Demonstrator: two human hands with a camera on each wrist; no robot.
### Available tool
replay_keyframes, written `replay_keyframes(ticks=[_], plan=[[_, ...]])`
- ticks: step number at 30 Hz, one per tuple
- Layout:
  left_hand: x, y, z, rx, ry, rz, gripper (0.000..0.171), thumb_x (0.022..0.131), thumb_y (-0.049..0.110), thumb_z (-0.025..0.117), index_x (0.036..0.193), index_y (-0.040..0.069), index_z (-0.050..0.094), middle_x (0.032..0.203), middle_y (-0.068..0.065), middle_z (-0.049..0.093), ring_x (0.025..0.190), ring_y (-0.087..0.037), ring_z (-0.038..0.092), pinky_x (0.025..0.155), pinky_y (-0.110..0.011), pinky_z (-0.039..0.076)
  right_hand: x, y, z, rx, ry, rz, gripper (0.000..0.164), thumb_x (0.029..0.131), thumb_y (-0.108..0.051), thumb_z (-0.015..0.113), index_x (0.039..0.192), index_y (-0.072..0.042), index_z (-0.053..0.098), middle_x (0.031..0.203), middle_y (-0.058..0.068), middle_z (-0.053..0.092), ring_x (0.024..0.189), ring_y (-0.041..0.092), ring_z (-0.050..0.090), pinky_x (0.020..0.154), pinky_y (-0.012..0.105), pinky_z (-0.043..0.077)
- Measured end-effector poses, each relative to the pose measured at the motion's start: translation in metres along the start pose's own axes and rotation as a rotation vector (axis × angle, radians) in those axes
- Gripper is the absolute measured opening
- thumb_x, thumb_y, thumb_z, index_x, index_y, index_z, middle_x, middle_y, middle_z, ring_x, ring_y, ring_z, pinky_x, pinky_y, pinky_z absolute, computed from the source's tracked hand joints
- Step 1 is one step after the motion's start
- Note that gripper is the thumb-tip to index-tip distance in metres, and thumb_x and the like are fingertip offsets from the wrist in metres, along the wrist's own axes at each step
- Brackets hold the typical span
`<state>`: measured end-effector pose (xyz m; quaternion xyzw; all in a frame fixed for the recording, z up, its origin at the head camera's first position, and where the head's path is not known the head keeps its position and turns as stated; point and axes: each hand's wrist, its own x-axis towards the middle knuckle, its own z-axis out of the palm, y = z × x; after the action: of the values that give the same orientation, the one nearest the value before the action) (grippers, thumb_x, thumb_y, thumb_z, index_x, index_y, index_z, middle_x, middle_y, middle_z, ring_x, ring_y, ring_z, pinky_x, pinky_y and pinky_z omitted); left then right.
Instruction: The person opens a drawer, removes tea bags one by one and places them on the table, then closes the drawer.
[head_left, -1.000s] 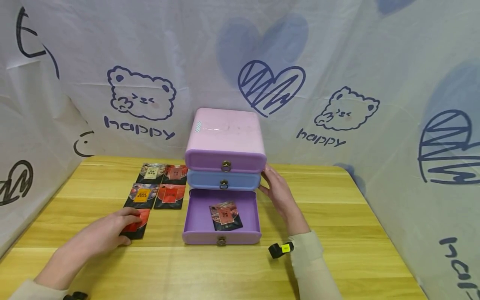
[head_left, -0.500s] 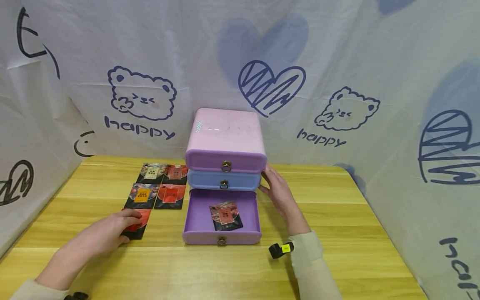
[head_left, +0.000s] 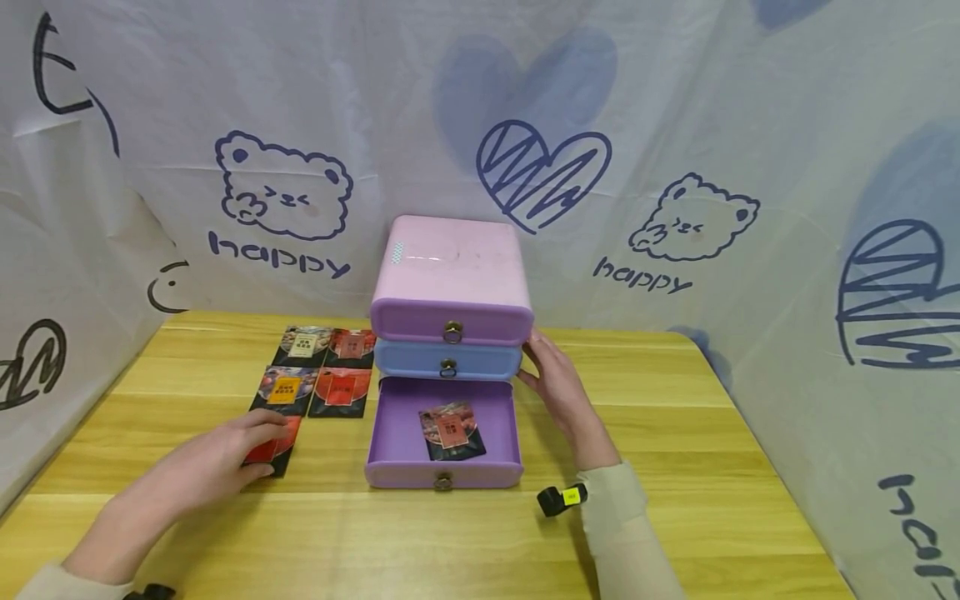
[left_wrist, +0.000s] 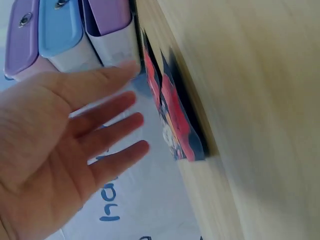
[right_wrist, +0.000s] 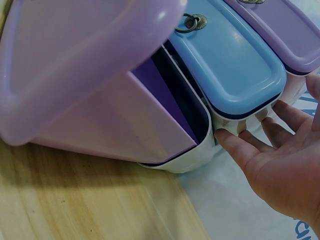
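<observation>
In the head view my left hand [head_left: 210, 461] hovers over a red and black food packet [head_left: 281, 461], the nearest of several laid out at the left. Its fingers are spread and straight, with a gap between fingertips and packets in the left wrist view. My right hand [right_wrist: 280, 155] rests its fingertips against the right side of a small drawer cabinet [head_left: 453, 258], at the height of the blue drawer [head_left: 420, 358]. The purple bottom drawer [head_left: 390, 417] is pulled out, and one reddish packet [head_left: 452, 432] lies tilted inside it.
Behind the near packet lie a pale-labelled packet [head_left: 302, 346], a dark red packet [head_left: 350, 348], an orange-labelled packet [head_left: 283, 390] and a bright red packet [head_left: 340, 392], in two rows. A white printed curtain [head_left: 420, 108] hangs behind the wooden table [head_left: 675, 467].
My left hand's fingers have lifted and opened away from the near red packet, the thumb moving off its edge. The packet has shifted only slightly. My right hand and the cabinet have stayed put.
</observation>
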<state>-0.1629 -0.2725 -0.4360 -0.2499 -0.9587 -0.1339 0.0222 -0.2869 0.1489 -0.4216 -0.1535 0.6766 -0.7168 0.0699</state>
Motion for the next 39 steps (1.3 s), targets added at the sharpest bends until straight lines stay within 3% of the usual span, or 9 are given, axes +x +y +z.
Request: replay_keyframes(ticks=[9,14,28,33,39], plan=[[0.018,0.024,-0.007,0.114,0.317,0.109,0.040,0.077,0.022,0.065,0.116,0.019,0.057,0.109,0.002,0.056,0.094,-0.013,0.053,0.070,-0.038,0.053,0.000,-0.002,0.000,0.020,-0.009,0.015,0.047,0.095,-0.045,0.037,0.138,-0.025,0.038,0.145,-0.004,0.029,0.126,0.009,0.026,0.102,0.046,0.031],[0.031,0.037,-0.010,0.144,0.401,0.157,0.041,0.079,0.025,0.061,0.119,0.017,0.056,0.113,-0.001,0.056,0.098,-0.015,0.052,0.069,-0.039,0.054,0.001,0.000,-0.001,0.021,0.003,0.018,0.048,0.095,-0.045,0.037,0.138,-0.025,0.038,0.145,-0.003,0.029,0.127,0.011,0.025,0.102,0.047,0.032],[0.070,0.066,-0.013,0.109,0.441,0.270,0.037,0.082,0.021,0.059,0.118,0.015,0.056,0.114,0.001,0.056,0.088,-0.013,0.054,0.060,-0.034,0.051,0.001,0.002,0.000,-0.013,0.027,0.029,0.047,0.092,-0.051,0.039,0.134,-0.031,0.042,0.143,-0.008,0.032,0.126,0.011,0.026,0.100,0.047,0.034],[0.083,0.075,-0.012,0.112,0.411,0.285,0.035,0.080,0.021,0.062,0.115,0.017,0.058,0.114,0.000,0.055,0.094,-0.015,0.053,0.068,-0.037,0.052,0.001,0.001,0.000,-0.008,0.025,0.022,0.046,0.093,-0.049,0.039,0.135,-0.030,0.042,0.143,-0.007,0.032,0.127,0.012,0.026,0.100,0.047,0.034],[0.099,0.088,-0.010,0.118,0.368,0.315,0.036,0.079,0.021,0.064,0.114,0.018,0.058,0.112,0.003,0.054,0.088,-0.011,0.052,0.062,-0.033,0.051,0.001,0.002,0.001,-0.003,0.026,0.023,0.046,0.093,-0.049,0.038,0.134,-0.030,0.043,0.143,-0.006,0.032,0.127,0.014,0.025,0.099,0.046,0.036]])
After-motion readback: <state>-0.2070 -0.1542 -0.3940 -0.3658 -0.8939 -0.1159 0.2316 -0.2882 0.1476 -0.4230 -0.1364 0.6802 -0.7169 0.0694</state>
